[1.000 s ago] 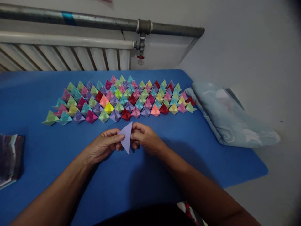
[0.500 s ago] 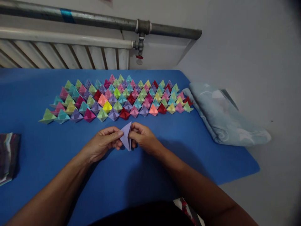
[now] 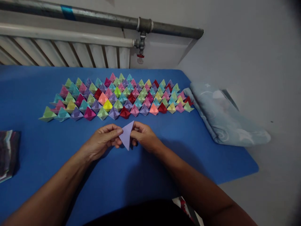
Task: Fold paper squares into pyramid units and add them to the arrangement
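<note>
A lavender piece of folded paper (image 3: 127, 135), triangular in outline, is held just above the blue table (image 3: 103, 182). My left hand (image 3: 104, 139) pinches its left corner between thumb and fingers. On the other side my right hand (image 3: 144, 135) grips the right edge, its fingertips partly hidden behind the paper. Just beyond both hands stand rows of small folded paper boats (image 3: 114, 113) in green, blue, pink, purple, red and yellow.
At the table's right end lies a folded pale blue-green cloth (image 3: 225, 116). A dark bundle with layered edges (image 3: 8, 153) sits at the left. Behind the table are a white radiator (image 3: 77, 53), a metal pipe (image 3: 103, 18) and a red-handled valve (image 3: 140, 56).
The lavender paper has turned slightly, so a flat triangular face shows where an open fold was visible before. Both hands keep their hold and have barely shifted.
</note>
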`<action>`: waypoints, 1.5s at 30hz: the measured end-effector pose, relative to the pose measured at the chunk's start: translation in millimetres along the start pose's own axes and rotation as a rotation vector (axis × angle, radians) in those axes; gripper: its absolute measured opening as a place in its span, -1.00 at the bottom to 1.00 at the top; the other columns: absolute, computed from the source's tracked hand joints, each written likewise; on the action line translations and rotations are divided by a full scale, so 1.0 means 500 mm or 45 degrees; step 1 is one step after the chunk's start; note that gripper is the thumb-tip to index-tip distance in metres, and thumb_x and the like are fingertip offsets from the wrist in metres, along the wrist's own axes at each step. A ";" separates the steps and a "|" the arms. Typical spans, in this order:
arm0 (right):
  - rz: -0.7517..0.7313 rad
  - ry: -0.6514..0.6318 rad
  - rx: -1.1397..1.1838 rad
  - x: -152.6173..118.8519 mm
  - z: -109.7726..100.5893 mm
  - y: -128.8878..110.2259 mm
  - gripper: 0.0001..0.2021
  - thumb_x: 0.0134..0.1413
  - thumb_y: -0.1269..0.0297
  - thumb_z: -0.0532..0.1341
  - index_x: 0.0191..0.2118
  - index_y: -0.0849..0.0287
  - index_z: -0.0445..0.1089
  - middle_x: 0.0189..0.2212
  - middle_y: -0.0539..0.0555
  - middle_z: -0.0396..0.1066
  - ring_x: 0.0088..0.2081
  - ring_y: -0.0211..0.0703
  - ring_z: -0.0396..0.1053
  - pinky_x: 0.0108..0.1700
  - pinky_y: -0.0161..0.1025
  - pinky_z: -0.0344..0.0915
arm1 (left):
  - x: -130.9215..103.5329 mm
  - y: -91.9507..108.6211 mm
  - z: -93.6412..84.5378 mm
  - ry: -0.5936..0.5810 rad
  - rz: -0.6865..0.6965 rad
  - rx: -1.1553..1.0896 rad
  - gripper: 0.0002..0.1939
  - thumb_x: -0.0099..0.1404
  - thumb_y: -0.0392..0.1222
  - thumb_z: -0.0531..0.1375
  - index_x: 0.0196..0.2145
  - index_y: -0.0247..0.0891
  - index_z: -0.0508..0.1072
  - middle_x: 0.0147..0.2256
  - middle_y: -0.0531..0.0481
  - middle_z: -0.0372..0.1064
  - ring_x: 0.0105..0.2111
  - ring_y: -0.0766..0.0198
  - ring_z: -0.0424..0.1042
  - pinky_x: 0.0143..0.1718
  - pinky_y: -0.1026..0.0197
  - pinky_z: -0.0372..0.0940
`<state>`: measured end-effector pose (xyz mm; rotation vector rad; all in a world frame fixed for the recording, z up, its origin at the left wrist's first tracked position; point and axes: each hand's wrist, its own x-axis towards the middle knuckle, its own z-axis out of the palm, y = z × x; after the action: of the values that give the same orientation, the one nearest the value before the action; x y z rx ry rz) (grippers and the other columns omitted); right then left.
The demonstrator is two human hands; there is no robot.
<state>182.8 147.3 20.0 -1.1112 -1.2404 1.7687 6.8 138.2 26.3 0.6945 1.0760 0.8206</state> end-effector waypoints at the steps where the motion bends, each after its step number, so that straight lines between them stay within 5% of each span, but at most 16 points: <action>1: -0.002 0.003 -0.002 0.001 0.000 0.001 -0.90 -0.05 0.38 0.22 -0.32 0.17 0.38 -0.58 -0.14 0.39 -0.65 -0.43 0.25 -0.61 -0.45 0.17 | 0.001 0.000 0.000 0.004 0.006 -0.002 -0.55 -0.17 0.03 0.54 -0.46 -0.31 0.49 -0.67 0.05 0.44 -0.67 0.43 0.37 -0.60 0.42 0.30; 16: 0.120 0.036 -0.062 0.007 0.013 0.014 -0.92 -0.01 0.33 0.22 -0.34 0.17 0.35 -0.65 -0.16 0.34 -0.72 -0.41 0.20 -0.67 -0.43 0.14 | 0.006 -0.010 0.000 0.028 0.083 0.092 -0.57 -0.12 0.05 0.50 -0.44 -0.29 0.48 -0.67 0.08 0.41 -0.67 0.41 0.35 -0.59 0.38 0.29; 19: 0.055 0.129 -0.150 0.006 0.012 0.017 -0.91 -0.03 0.29 0.22 -0.36 0.16 0.35 -0.64 -0.17 0.31 -0.71 -0.41 0.16 -0.65 -0.41 0.09 | 0.007 -0.012 0.000 0.043 0.159 0.167 -0.59 0.01 0.11 0.42 -0.36 -0.28 0.50 -0.52 0.04 0.47 -0.56 0.36 0.42 -0.50 0.31 0.36; 22: -0.106 0.272 -0.272 0.006 0.004 0.021 -0.92 -0.04 0.26 0.21 -0.40 0.14 0.33 -0.60 -0.15 0.29 -0.61 -0.38 0.19 -0.56 -0.41 0.12 | -0.004 -0.013 0.004 0.145 0.408 0.421 -0.62 0.12 0.07 0.34 -0.21 -0.23 0.50 -0.32 -0.02 0.50 -0.38 0.26 0.49 -0.33 0.19 0.43; 25: -0.263 0.370 -0.468 0.007 -0.007 0.025 -0.93 -0.04 0.28 0.18 -0.45 0.14 0.31 -0.58 -0.13 0.26 -0.51 -0.34 0.21 -0.46 -0.39 0.14 | -0.023 -0.019 0.013 0.360 0.878 0.930 -0.61 0.06 -0.03 0.37 -0.17 -0.20 0.48 -0.20 -0.06 0.46 -0.26 0.17 0.47 -0.22 0.10 0.42; 29: -0.333 0.418 -0.640 0.008 -0.008 0.022 -0.93 -0.03 0.29 0.14 -0.47 0.13 0.27 -0.58 -0.13 0.22 -0.50 -0.32 0.18 -0.43 -0.36 0.11 | -0.036 -0.041 0.022 0.440 1.349 1.357 -0.81 0.20 -0.09 0.31 -0.32 -0.20 0.42 -0.33 0.01 0.40 -0.31 0.22 0.42 -0.27 0.17 0.35; 33: -0.332 0.408 -0.691 0.004 0.004 0.017 -0.94 -0.02 0.29 0.13 -0.45 0.12 0.26 -0.57 -0.13 0.22 -0.50 -0.31 0.18 -0.42 -0.34 0.09 | -0.033 -0.058 0.026 0.313 1.168 1.351 -0.85 0.23 -0.12 0.28 -0.39 -0.18 0.39 -0.45 0.08 0.34 -0.47 0.29 0.34 -0.40 0.24 0.23; 39: -0.376 0.356 -0.829 -0.002 0.016 0.019 -0.97 0.05 0.32 0.15 -0.39 0.10 0.30 -0.53 -0.11 0.28 -0.45 -0.27 0.23 -0.37 -0.33 0.13 | -0.037 -0.054 0.044 0.505 0.844 0.955 -0.84 0.06 -0.17 0.34 -0.38 -0.13 0.45 -0.47 0.06 0.36 -0.47 0.21 0.33 -0.36 0.20 0.21; 45: -0.475 0.297 -1.041 0.002 0.018 0.029 -0.97 0.11 0.36 0.14 -0.33 0.11 0.32 -0.44 -0.04 0.36 -0.39 -0.23 0.30 -0.29 -0.31 0.18 | -0.025 -0.060 0.038 0.614 0.766 1.160 -0.88 0.18 -0.15 0.24 -0.29 -0.14 0.40 -0.41 0.01 0.42 -0.42 0.15 0.43 -0.38 0.22 0.21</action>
<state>173.2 140.9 7.5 -1.3448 -1.9324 0.8166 28.4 110.0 14.0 1.7031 1.7393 1.0224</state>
